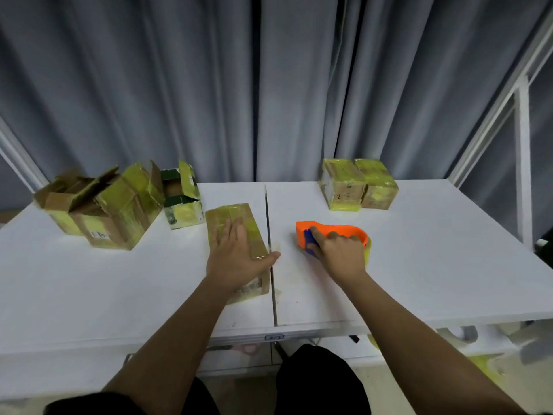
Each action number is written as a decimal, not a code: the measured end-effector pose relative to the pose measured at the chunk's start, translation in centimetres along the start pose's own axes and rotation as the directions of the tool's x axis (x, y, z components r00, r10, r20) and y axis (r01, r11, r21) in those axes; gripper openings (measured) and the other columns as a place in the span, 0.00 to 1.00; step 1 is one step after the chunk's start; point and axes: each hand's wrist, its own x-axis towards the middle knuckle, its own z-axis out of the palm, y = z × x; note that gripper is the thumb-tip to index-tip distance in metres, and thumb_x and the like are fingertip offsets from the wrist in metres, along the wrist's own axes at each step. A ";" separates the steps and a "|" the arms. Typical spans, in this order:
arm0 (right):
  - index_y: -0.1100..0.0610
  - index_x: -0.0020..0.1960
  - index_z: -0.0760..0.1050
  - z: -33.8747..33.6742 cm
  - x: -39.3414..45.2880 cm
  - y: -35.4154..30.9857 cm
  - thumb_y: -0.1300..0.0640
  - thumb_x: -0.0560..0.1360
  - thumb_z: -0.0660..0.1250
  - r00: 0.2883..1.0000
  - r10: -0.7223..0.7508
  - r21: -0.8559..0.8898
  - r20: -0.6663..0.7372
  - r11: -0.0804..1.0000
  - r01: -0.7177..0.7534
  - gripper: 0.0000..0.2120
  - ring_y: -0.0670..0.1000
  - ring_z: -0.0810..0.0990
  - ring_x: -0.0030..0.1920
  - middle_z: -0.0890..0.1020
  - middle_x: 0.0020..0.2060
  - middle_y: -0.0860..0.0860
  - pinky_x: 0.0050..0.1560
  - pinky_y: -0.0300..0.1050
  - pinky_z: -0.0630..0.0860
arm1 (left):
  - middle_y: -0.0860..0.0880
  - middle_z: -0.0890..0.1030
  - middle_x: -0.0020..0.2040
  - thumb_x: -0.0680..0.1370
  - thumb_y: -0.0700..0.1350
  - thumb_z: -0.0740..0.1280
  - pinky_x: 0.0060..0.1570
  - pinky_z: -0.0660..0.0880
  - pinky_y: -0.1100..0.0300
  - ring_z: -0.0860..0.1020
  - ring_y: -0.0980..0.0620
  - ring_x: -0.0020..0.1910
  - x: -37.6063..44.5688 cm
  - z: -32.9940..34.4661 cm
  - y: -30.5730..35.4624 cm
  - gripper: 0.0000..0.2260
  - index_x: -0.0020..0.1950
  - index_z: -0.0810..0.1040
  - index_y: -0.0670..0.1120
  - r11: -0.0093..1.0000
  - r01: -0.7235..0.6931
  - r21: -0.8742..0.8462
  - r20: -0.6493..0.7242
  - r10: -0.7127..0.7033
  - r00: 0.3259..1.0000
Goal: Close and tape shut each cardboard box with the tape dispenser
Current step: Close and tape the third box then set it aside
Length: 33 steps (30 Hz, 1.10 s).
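A closed cardboard box [236,218] with yellowish tape lies in the middle of the white table [419,265]. My left hand [236,256] rests flat on its lid, fingers spread. To the right, my right hand [341,256] grips the orange tape dispenser [338,230] with a blue part, which sits on the table. At the back left stand three boxes with flaps open: a brown one [64,202], a taped one [119,214] and a small green-edged one [182,202]. Two closed, taped boxes [344,184] [378,184] stand at the back right.
A seam [270,250] runs down the table between two white panels, just right of the middle box. Grey curtains hang behind the table. A white frame post [523,163] stands at the right. Tape rolls and scraps lie on a lower shelf at the front right.
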 end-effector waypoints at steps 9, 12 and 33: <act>0.56 0.59 0.80 6.0 -3.3 -1.0 0.52 0.71 0.55 0.976 0.081 0.025 -0.201 0.997 -0.078 0.23 0.58 0.74 0.30 0.76 0.29 0.59 0.32 0.48 0.66 | 0.46 0.53 0.78 0.74 0.72 0.45 0.75 0.42 0.48 0.47 0.49 0.77 0.1 0.3 -0.4 0.41 0.74 0.57 0.42 0.999 0.002 -0.042 -0.029 -0.003 1.000; 0.55 0.60 0.79 5.1 -3.5 -1.6 0.51 0.68 0.55 0.967 0.146 0.098 -0.210 0.987 -0.128 0.25 0.60 0.75 0.40 0.77 0.40 0.60 0.41 0.54 0.70 | 0.45 0.57 0.77 0.73 0.67 0.38 0.75 0.44 0.46 0.50 0.48 0.77 0.1 0.7 -0.6 0.39 0.73 0.60 0.42 0.997 -0.013 -0.076 -0.065 0.008 0.998; 0.51 0.68 0.67 -2.3 -1.8 -4.5 0.65 0.69 0.74 0.772 0.337 0.842 0.539 -0.231 -0.487 0.31 0.45 0.80 0.33 0.81 0.29 0.51 0.45 0.43 0.77 | 0.46 0.58 0.77 0.79 0.58 0.45 0.74 0.42 0.49 0.51 0.48 0.77 0.2 0.8 -0.5 0.24 0.65 0.64 0.44 0.998 -0.039 -0.042 -0.056 0.037 0.998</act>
